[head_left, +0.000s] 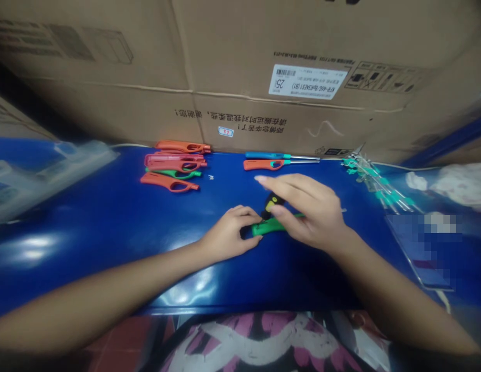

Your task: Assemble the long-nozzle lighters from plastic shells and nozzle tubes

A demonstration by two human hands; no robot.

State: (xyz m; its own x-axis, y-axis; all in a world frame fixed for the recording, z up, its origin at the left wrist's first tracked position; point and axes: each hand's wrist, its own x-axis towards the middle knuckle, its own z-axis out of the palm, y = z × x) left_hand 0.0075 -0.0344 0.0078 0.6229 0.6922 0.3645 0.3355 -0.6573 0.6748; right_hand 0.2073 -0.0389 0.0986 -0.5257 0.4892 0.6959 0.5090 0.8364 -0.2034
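Note:
A green lighter body [277,225] lies on the blue table between my hands. My left hand [227,232] is closed on its left end, with fingertips and thumb on either side. My right hand [316,209] grips a screwdriver with a black and yellow handle [271,202], held upright over the green body. The screwdriver's tip is hidden. Beyond my hands lie a blue lighter [264,155] and an orange lighter [259,165], both with metal tubes. Farther left is a group of orange, red and green lighter bodies [168,182] without tubes.
Metal tubes with teal parts [384,186] are heaped at the right. Near them lie a flat screen device [409,248], partly blurred out, and white crumpled plastic [463,186]. A translucent tray [70,175] stands left. A large cardboard box [233,62] walls off the back edge.

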